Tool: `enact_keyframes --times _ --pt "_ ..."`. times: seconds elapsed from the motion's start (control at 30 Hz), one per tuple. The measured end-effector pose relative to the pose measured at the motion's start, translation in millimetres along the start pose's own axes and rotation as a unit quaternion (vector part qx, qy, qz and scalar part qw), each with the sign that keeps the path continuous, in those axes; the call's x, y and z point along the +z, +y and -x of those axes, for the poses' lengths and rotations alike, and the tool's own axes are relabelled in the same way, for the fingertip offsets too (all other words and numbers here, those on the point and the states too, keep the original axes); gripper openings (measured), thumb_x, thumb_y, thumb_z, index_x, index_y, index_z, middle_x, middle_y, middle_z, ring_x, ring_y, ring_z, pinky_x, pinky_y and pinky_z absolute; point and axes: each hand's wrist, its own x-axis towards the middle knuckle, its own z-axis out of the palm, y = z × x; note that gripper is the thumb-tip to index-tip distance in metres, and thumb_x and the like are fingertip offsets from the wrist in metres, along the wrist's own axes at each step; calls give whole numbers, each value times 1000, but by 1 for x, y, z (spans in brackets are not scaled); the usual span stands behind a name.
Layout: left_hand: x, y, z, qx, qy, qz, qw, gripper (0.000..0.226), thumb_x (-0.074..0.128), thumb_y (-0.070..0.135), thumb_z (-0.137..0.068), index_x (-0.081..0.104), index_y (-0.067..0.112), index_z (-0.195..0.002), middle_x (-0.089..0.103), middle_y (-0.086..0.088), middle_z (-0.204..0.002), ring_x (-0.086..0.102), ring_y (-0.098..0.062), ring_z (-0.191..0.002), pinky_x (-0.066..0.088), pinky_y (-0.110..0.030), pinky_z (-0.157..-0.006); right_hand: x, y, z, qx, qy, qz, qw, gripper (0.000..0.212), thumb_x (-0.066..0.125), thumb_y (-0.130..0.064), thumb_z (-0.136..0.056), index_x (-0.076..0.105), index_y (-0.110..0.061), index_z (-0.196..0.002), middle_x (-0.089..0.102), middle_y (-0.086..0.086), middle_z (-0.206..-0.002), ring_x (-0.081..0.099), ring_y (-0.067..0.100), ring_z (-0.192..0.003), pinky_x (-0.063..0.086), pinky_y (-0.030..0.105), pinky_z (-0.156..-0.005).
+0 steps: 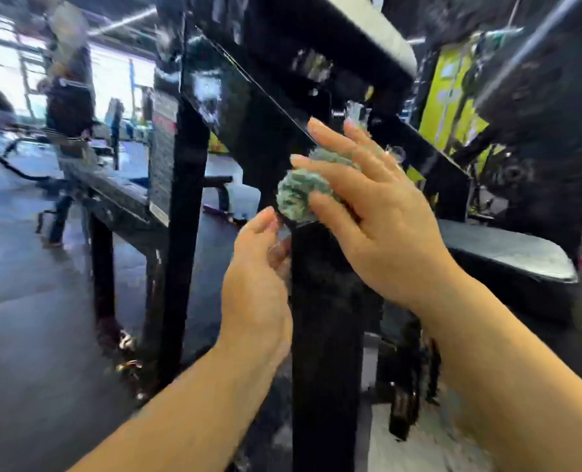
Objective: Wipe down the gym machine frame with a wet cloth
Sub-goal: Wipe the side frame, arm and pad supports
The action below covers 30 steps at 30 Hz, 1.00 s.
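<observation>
A bunched green cloth (298, 194) sits against the black machine frame (323, 318), at the top of an upright post where a slanted bar meets it. My right hand (381, 219) presses the cloth to the frame with straight, spread fingers and wears a ring. My left hand (255, 284) is just left of the post, below the cloth, with its fingers curled toward the post's edge; the frame is blurred and I cannot tell whether it grips the post.
A grey padded seat (507, 253) lies to the right of the post. More black uprights (180, 233) and a bench (112, 195) stand to the left. A person (68, 131) stands far left on the dark floor. Yellow-green equipment (449, 97) is behind.
</observation>
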Motion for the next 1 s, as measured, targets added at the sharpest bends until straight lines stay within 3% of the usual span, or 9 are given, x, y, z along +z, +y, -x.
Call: enact_keyframes --times 0.13,0.23,0.43,0.53,0.6,0.7,0.77,0.9,1.0 --pt "-21 20 -10 -116 -55 49 991 31 36 22 -99 61 15 -116 66 2 -111 62 -15 -100 46 -31 -93 10 -14 -8 -53 -20 263 963 41 42 -27 -93 61 -15 -126 45 8 -144 42 36 -133 45 48 -100" --pt "-23 28 -8 -171 -116 26 978 34 35 26 -101 57 18 -126 61 1 -124 57 -16 -113 43 -32 -100 9 -12 -20 -97 -79 387 913 43 44 -22 -92 56 -12 -132 42 14 -146 38 40 -133 42 55 -101" --pt "-40 48 -34 -259 -148 6 955 34 30 22 -102 60 14 -115 66 -3 -114 62 -22 -102 46 -30 -91 59 -28 -130 -134 -218 492 832 47 35 -33 -100 38 -19 -145 26 9 -155 16 35 -144 13 52 -115" --pt "-42 73 -65 -200 -146 -84 965 29 34 20 -100 63 21 -96 65 7 -93 64 -16 -88 51 -34 -84 56 -32 -135 -145 -217 512 818 48 39 -30 -98 38 -18 -144 28 13 -154 20 35 -143 13 51 -114" --pt "-49 83 -94 -92 -98 -203 970 26 41 20 -97 61 28 -83 60 10 -86 59 -14 -88 50 -44 -88 46 -31 -106 -163 -205 502 824 51 38 -27 -94 39 -15 -144 30 15 -152 26 36 -141 19 52 -114" --pt "-70 87 -133 160 -16 -408 899 17 42 16 -92 57 24 -95 51 3 -107 51 -19 -106 43 -34 -93 32 -30 -70 -163 -213 484 833 54 29 -22 -91 38 -14 -144 31 17 -152 27 36 -141 15 51 -115" --pt "-79 81 -150 244 33 -487 838 23 49 17 -90 52 20 -113 42 -3 -123 39 -21 -119 31 -26 -91 42 -39 -82 -139 -228 488 831 56 25 -23 -91 34 -18 -146 29 16 -152 25 35 -142 8 47 -115" --pt "-83 68 -178 221 76 -524 819 56 57 20 -89 33 17 -139 25 -7 -146 25 -29 -134 29 -41 -106 80 -53 -124 -86 -257 445 853 59 13 -26 -97 -11 -23 -151 -10 10 -159 -12 29 -146 -12 42 -115" --pt "-86 85 -202 182 79 -558 806 71 62 25 -88 22 16 -147 22 -9 -151 22 -31 -137 23 -48 -112 95 -59 -141 -45 -251 365 895 64 29 -20 -100 -9 -18 -151 -26 8 -155 -20 25 -144 -10 37 -116"
